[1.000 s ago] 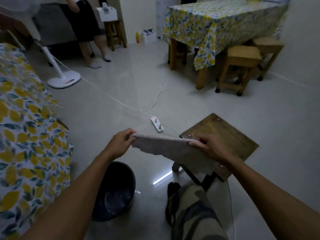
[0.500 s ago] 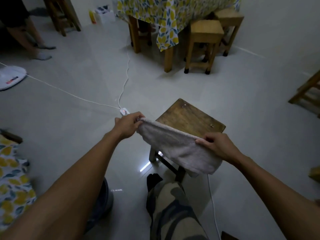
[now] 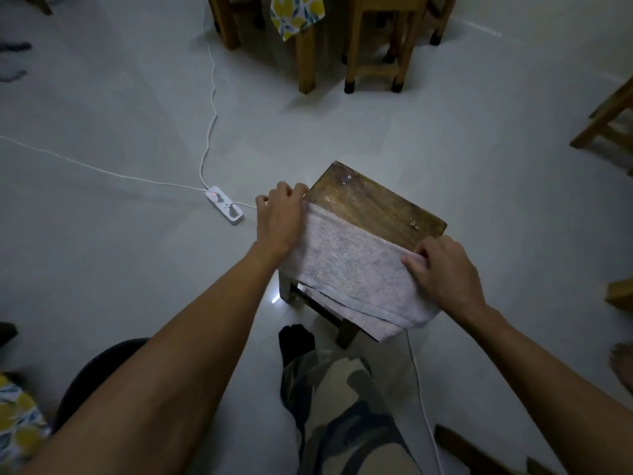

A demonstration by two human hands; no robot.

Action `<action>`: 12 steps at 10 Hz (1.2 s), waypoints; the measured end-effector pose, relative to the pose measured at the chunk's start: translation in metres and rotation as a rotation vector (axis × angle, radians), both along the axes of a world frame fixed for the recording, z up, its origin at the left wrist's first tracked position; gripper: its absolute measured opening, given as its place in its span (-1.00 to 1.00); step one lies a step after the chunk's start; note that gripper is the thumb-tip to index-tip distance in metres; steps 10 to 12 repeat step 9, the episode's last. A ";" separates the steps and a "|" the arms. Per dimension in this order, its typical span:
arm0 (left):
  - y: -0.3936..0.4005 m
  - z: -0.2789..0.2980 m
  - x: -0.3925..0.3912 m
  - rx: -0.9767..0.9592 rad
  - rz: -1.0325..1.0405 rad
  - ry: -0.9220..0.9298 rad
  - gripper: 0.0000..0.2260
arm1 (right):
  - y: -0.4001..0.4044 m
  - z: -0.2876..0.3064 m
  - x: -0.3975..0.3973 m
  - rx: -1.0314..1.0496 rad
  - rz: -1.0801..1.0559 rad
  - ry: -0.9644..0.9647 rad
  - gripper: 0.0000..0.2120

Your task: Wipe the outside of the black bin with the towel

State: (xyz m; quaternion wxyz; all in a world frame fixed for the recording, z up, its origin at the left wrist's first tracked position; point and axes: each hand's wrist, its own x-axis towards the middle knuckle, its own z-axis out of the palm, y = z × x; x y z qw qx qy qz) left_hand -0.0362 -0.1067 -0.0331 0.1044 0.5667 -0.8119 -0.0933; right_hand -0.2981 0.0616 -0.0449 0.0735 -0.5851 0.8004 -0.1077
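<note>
A pale grey towel (image 3: 346, 269) lies folded over the near half of a small dark wooden stool (image 3: 376, 204), its near edge hanging off the seat. My left hand (image 3: 281, 217) pinches the towel's far left corner at the stool's edge. My right hand (image 3: 442, 272) presses and grips the towel's right end. The black bin (image 3: 99, 361) stands on the floor at lower left, mostly hidden behind my left forearm; only part of its dark rim shows.
A white power strip (image 3: 225, 209) with cables lies on the tiled floor left of the stool. A table leg (image 3: 306, 60) and wooden stools (image 3: 376, 46) stand at the top. My camouflage-trousered leg (image 3: 342, 413) is below. A lemon-print cloth (image 3: 17, 419) shows at lower left.
The towel went from held stretched in the air to laid on the stool seat, both hands lowering with it. The view tilted down and right, so the bin slid behind my left arm.
</note>
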 end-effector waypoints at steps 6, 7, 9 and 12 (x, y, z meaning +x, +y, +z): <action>0.074 -0.045 -0.011 0.063 -0.200 -0.193 -0.27 | -0.001 -0.015 0.087 0.200 0.212 0.072 -0.26; 0.077 -0.035 -0.009 0.119 -0.184 -0.184 -0.27 | -0.004 -0.006 0.089 0.227 0.211 0.095 -0.23; 0.113 0.008 0.040 0.074 -0.019 -0.184 -0.35 | -0.003 0.029 0.125 0.204 0.412 0.123 -0.28; 0.113 0.008 0.040 0.074 -0.019 -0.184 -0.35 | -0.003 0.029 0.125 0.204 0.412 0.123 -0.28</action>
